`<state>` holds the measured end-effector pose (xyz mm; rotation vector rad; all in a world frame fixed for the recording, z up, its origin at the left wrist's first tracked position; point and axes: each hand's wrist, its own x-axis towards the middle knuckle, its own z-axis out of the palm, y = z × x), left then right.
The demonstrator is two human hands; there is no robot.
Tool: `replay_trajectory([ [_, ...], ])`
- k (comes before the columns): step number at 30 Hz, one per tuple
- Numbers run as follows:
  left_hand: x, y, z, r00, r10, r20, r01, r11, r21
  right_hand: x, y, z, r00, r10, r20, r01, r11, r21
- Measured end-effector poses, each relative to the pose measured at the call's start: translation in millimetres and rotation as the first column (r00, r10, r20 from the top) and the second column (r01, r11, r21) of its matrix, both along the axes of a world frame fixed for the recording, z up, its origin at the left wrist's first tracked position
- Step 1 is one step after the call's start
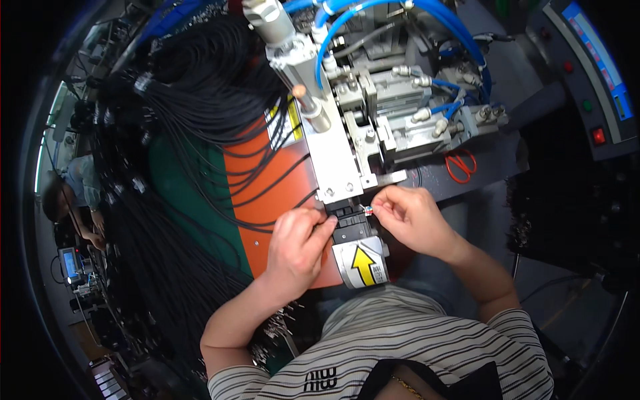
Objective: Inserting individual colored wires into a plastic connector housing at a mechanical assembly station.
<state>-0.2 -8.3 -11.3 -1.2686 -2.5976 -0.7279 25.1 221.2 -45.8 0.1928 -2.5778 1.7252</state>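
My left hand (297, 243) is closed, its fingertips pressed at the left side of a black slotted fixture (352, 223). A black cable (257, 225) runs in from the left and passes under those fingers. On the fixture's other side, my right hand (410, 213) pinches at a small cable end with coloured wires (368, 211), red and blue among them. Just beyond both hands stands the machine's pale metal plate (332, 163). Nearer me is a white cover with a yellow arrow (362, 265). The stretch of cable inside the fixture is mostly hidden.
Thick bundles of black cables (200, 87) lie over orange (267, 180) and green surfaces at the left. Metal cylinders with blue air hoses (460, 40) rise beyond my hands. A red loop (460, 165) lies at the right, below a control panel (593, 73). Another person (73, 200) sits far left.
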Motion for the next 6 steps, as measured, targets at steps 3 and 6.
replay_trajectory([
  [3,-3,-2,-1,0.993,0.023,-0.119,-0.033,0.996,-0.085,9,-2,8,0.990,-0.094,-0.100,0.095,0.995,0.004],
  [6,-35,-24,9,0.987,0.075,-0.145,-0.087,0.993,-0.081,17,-10,13,0.948,-0.064,-0.311,0.061,0.998,-0.018],
])
